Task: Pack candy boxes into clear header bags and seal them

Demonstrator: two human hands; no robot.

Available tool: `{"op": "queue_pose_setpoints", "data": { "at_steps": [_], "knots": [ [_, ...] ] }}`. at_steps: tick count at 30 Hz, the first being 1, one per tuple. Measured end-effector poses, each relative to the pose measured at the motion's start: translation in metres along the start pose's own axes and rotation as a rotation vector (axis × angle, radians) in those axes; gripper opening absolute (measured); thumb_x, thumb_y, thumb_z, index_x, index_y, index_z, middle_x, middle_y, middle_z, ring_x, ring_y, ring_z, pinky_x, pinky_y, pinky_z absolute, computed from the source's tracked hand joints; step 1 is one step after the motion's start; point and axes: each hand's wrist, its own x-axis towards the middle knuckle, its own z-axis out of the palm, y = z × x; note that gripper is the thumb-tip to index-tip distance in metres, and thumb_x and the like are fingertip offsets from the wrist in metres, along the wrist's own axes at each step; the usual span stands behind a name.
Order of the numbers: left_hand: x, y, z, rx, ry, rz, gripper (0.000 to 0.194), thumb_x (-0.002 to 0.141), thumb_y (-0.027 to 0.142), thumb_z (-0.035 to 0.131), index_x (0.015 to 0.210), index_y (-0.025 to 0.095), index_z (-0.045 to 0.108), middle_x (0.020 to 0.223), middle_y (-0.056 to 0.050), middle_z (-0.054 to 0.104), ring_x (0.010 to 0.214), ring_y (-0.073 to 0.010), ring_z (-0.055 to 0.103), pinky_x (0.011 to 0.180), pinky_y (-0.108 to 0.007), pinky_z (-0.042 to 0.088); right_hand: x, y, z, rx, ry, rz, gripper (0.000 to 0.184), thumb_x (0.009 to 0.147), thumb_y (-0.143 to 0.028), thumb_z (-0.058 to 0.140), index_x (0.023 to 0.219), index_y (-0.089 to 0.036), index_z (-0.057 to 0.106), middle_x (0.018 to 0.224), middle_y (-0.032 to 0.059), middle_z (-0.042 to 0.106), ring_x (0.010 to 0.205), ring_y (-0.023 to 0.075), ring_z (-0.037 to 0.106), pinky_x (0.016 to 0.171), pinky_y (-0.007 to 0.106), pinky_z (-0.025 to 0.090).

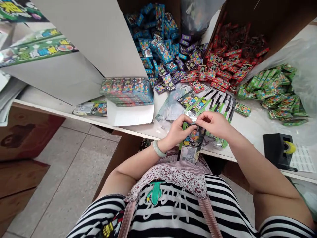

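A black and green printed plastic bag [190, 145] hangs upright in front of my apron, at the table's front edge. My left hand [180, 130] pinches its upper left edge between thumb and fingers. My right hand [214, 124] is closed at the bag's top edge, with thumb and fingertips pressed together there. Whether anything is inside the bag, I cannot tell. Just beyond my hands, more flat printed bags [198, 102] lie fanned out on the white table [247, 132]. A single green candy box [242, 109] lies right of them.
Heaped at the back are blue boxes [160, 49], purple boxes [195, 59] and red boxes [223, 71]. Green boxes [274, 86] fill a clear bag at right, behind a black tape dispenser [276, 150]. Left, a white carton [131, 114] holds stacked boxes [126, 89].
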Motion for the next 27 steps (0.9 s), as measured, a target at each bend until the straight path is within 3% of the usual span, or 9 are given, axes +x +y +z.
{"op": "queue_pose_setpoints", "data": {
  "at_steps": [5, 9, 11, 13, 16, 18, 20, 22, 27],
  "knots": [
    [-0.007, -0.003, -0.001, -0.071, -0.020, -0.024, 0.028, 0.084, 0.036, 0.075, 0.099, 0.020, 0.058, 0.095, -0.003, 0.064, 0.088, -0.0162, 0.062, 0.082, -0.032, 0.051, 0.011, 0.008, 0.002, 0.319, -0.164, 0.171, 0.028, 0.066, -0.044, 0.077, 0.077, -0.022, 0.063, 0.067, -0.0027, 0.064, 0.060, 0.0141, 0.056, 0.055, 0.026, 0.042],
    [-0.028, 0.003, -0.016, -0.274, -0.294, -0.196, 0.040, 0.083, 0.049, 0.074, 0.107, 0.020, 0.061, 0.092, -0.005, 0.069, 0.083, -0.0179, 0.068, 0.072, -0.032, 0.057, 0.011, 0.007, -0.001, 0.566, -0.371, 0.418, 0.037, 0.057, -0.039, 0.085, 0.080, -0.022, 0.061, 0.069, -0.0021, 0.066, 0.057, 0.0151, 0.060, 0.049, 0.025, 0.045],
    [-0.037, 0.018, -0.037, -0.239, -0.371, -0.197, 0.038, 0.086, 0.053, 0.070, 0.101, 0.019, 0.064, 0.087, -0.005, 0.071, 0.080, -0.0182, 0.069, 0.071, -0.033, 0.058, 0.008, 0.010, -0.006, 0.592, -0.387, 0.406, 0.037, 0.059, -0.042, 0.087, 0.080, -0.022, 0.064, 0.072, -0.0004, 0.066, 0.058, 0.0153, 0.060, 0.050, 0.026, 0.047],
    [-0.040, 0.043, -0.068, -0.107, -0.300, -0.098, 0.036, 0.089, 0.052, 0.067, 0.102, 0.019, 0.066, 0.089, -0.005, 0.071, 0.084, -0.0188, 0.069, 0.075, -0.034, 0.059, 0.006, 0.017, -0.012, 0.599, -0.305, 0.306, 0.038, 0.063, -0.048, 0.086, 0.085, -0.023, 0.068, 0.078, 0.0018, 0.068, 0.064, 0.0160, 0.062, 0.054, 0.027, 0.050],
    [-0.028, 0.081, -0.128, 0.202, 0.103, 0.198, 0.027, 0.093, 0.044, 0.065, 0.112, 0.025, 0.067, 0.100, -0.004, 0.072, 0.092, -0.0195, 0.069, 0.083, -0.038, 0.057, 0.007, 0.027, -0.019, 0.587, -0.105, 0.196, 0.040, 0.065, -0.053, 0.086, 0.091, -0.026, 0.070, 0.087, 0.0039, 0.069, 0.074, 0.0181, 0.064, 0.062, 0.029, 0.053],
    [-0.007, 0.091, -0.171, 0.453, 0.317, 0.352, 0.032, 0.094, 0.030, 0.064, 0.126, 0.032, 0.064, 0.120, -0.001, 0.070, 0.111, -0.0205, 0.066, 0.101, -0.043, 0.052, 0.008, 0.032, -0.018, 0.559, -0.002, 0.178, 0.043, 0.063, -0.056, 0.086, 0.090, -0.027, 0.070, 0.088, 0.0040, 0.070, 0.078, 0.0191, 0.065, 0.066, 0.031, 0.053],
    [0.020, 0.082, -0.207, 0.628, 0.340, 0.436, 0.040, 0.090, 0.020, 0.064, 0.127, 0.035, 0.063, 0.130, 0.004, 0.067, 0.127, -0.0210, 0.059, 0.115, -0.047, 0.042, 0.009, 0.033, -0.012, 0.497, 0.024, 0.160, 0.045, 0.063, -0.058, 0.085, 0.090, -0.026, 0.070, 0.088, 0.0041, 0.071, 0.079, 0.0200, 0.065, 0.068, 0.032, 0.053],
    [0.045, 0.056, -0.232, 0.705, 0.344, 0.341, 0.042, 0.086, 0.014, 0.061, 0.124, 0.033, 0.066, 0.133, 0.004, 0.065, 0.134, -0.0214, 0.054, 0.122, -0.050, 0.033, 0.009, 0.033, -0.002, 0.411, -0.024, 0.121, 0.044, 0.066, -0.060, 0.082, 0.090, -0.025, 0.070, 0.087, 0.0043, 0.071, 0.080, 0.0208, 0.065, 0.071, 0.034, 0.052],
    [0.064, -0.016, -0.253, 0.581, 0.311, 0.173, 0.040, 0.068, 0.016, 0.071, 0.107, 0.027, 0.073, 0.114, -0.004, 0.072, 0.130, -0.0297, 0.056, 0.122, -0.057, 0.025, 0.011, 0.043, 0.014, 0.196, -0.103, 0.019, 0.036, 0.075, -0.053, 0.071, 0.092, -0.022, 0.068, 0.089, 0.0041, 0.073, 0.080, 0.0207, 0.066, 0.079, 0.039, 0.052]
  ]
}}
